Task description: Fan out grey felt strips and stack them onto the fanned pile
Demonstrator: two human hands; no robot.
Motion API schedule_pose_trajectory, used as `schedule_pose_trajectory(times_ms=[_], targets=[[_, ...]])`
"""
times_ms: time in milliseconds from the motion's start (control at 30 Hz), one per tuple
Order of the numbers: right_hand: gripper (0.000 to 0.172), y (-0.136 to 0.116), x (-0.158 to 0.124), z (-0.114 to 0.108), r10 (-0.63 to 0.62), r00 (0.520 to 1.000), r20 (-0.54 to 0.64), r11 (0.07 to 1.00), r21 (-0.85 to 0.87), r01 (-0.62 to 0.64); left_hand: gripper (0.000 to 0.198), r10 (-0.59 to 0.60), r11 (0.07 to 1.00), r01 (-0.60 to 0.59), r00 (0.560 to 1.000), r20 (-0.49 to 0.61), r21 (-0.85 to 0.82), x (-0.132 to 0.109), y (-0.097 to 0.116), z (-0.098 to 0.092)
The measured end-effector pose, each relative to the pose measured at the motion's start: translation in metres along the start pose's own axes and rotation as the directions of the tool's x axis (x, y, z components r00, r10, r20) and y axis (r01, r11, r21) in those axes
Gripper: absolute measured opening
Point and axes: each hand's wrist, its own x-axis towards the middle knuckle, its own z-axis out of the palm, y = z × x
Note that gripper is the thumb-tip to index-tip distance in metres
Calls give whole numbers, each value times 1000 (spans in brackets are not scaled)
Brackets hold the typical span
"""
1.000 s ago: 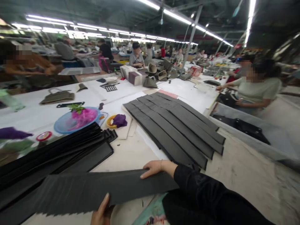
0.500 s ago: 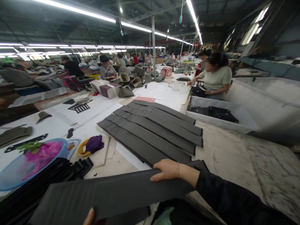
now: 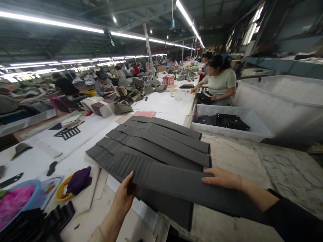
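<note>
A long dark grey strip of sheet material [image 3: 174, 180] lies slantwise over the near part of the laid-out strips. My left hand [image 3: 124, 196] grips its near edge, thumb on top and fingers hidden underneath. Toward the strip's right part, my right hand [image 3: 223, 178] holds it from the far edge, with fingers over the top face. Beyond them, several similar grey strips [image 3: 161, 134] lie overlapped in rows on the table. Another grey piece [image 3: 169, 208] shows below the held strip.
At left stand a yellow bowl with purple cloth [image 3: 80, 181] and a blue basin [image 3: 37, 191] holding pink plastic. Black folded pieces [image 3: 55, 218] lie near the front left. A white bin [image 3: 259, 132] with black parts stands at right, near a seated co-worker [image 3: 224, 80].
Both hands have carried the grey strip forward and right, from near my body onto the laid-out strips. My left hand has come further into view, and the camera has turned right.
</note>
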Motion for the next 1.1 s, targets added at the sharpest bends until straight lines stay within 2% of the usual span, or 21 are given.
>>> schedule_pose_trajectory(times_ms=[100,233,433,533,600,700,767,800,900,933,967,1033,1100], targets=[[53,33,7,-36,45,997,-63,999,29,-43,11,-64,996,57,991,116,62,33,7,55],[50,78,30,-79,70,994,-81,997,28,-68,23,-64,989,32,974,215,148,87,7,125],[45,140,92,-126,123,969,-215,990,-39,-134,35,-46,978,-21,950,309,209,179,4,216],[46,160,127,-151,135,959,-248,987,-50,-152,38,-20,976,-56,939,344,210,221,15,256],[48,167,151,-169,146,951,-271,986,-44,-163,36,15,978,-88,934,357,188,245,24,276],[52,169,194,-191,136,954,-268,989,-18,-146,34,130,948,-226,918,376,226,274,26,283],[54,170,224,-197,138,957,-253,989,-10,-145,38,241,843,-400,878,413,360,286,12,272],[54,172,238,-197,147,958,-245,988,-8,-154,40,297,748,-507,833,466,429,289,1,264],[51,182,271,-191,173,964,-200,985,9,-174,44,376,381,-766,640,670,518,291,-32,239],[50,186,277,-188,182,966,-185,983,19,-182,43,368,279,-805,593,716,524,291,-40,234],[50,191,282,-186,191,966,-176,982,25,-189,43,357,202,-820,571,739,536,291,-46,231],[49,199,286,-182,211,959,-188,978,41,-206,45,348,110,-823,558,754,558,290,-51,229],[49,204,286,-179,226,941,-253,974,61,-218,46,351,61,-826,543,763,560,290,-50,231]])
